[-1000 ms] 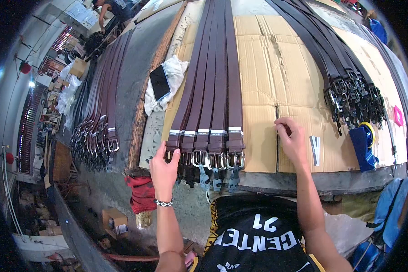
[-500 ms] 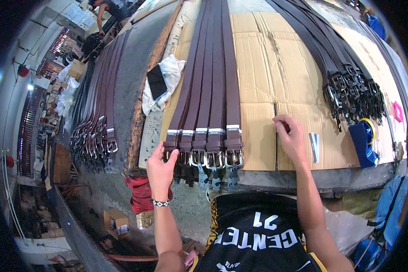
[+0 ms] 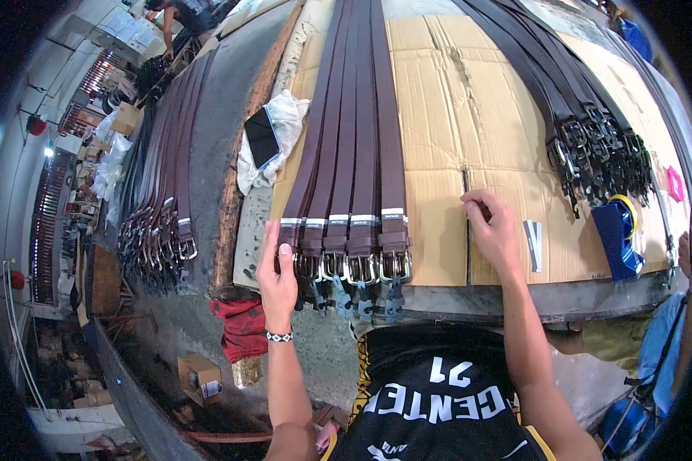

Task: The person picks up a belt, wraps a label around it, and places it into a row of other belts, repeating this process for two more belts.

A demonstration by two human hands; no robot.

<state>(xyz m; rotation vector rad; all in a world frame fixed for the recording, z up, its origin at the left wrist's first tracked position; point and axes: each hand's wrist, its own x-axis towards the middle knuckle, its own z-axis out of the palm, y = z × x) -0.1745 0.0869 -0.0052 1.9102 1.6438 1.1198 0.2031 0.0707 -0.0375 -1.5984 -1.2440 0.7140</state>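
Observation:
Several dark brown belts (image 3: 351, 154) lie side by side, their metal buckles (image 3: 359, 269) lined up near the table's front edge. White bands (image 3: 337, 220) cross the straps just above the buckles. My left hand (image 3: 277, 273) is at the leftmost belt, fingers stretched up along its edge and thumb apart. Over the cardboard (image 3: 438, 223) to the right, my right hand (image 3: 494, 230) has its fingers curled in; whatever may be inside them is hidden. Close to that hand lie thin white-and-grey strips (image 3: 533, 246).
A blue tape dispenser (image 3: 617, 240) stands at the right, below a bundle of dark belts (image 3: 592, 131). A phone (image 3: 262, 138) rests on a white cloth (image 3: 286, 119). More belts (image 3: 173, 169) hang at the left. Another person (image 3: 178, 19) is at the far left; a hand shows at the right edge.
My left hand's fingers have straightened and point up along the leftmost belt. The right hand is nearly still. Another person's hand and arm have appeared at the right edge.

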